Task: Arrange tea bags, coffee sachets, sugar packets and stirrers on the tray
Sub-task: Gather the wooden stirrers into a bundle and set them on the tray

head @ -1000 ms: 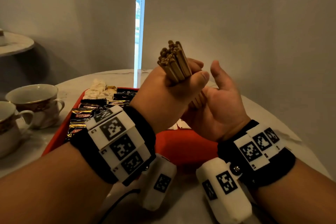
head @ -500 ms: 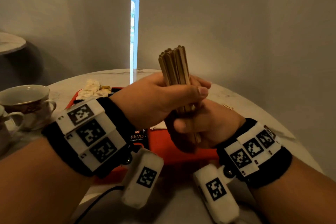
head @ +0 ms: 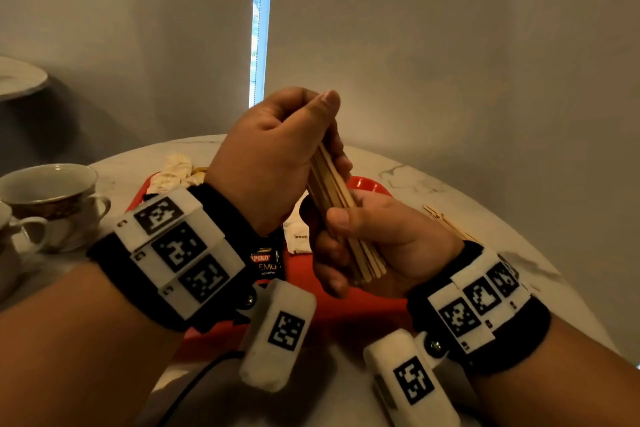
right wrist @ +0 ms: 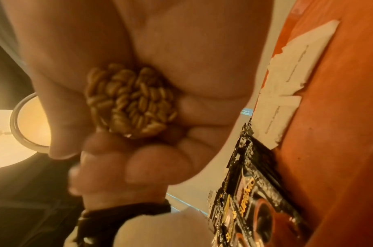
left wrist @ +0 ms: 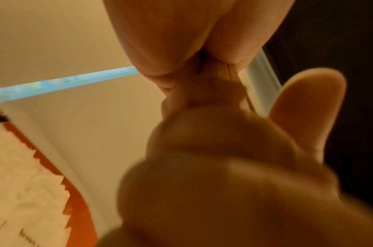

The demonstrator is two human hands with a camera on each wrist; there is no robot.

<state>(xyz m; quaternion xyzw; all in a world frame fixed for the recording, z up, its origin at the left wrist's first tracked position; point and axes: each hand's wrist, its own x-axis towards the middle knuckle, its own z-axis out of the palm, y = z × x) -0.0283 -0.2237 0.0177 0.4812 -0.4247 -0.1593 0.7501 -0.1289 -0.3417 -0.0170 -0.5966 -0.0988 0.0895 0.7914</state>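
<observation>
Stirrers bundled btwn left hand & right hand.

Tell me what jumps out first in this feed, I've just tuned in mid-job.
The bundle of wooden stirrers is held above the red tray, the left hand gripping its upper end and the right hand its lower end. The right wrist view shows the packed stirrer ends head-on. On the tray lie black coffee sachets and white sugar packets; teacups stand at left.

Round marble table: red tray centre, two cups at nine o'clock, loose stirrers at three o'clock.
</observation>
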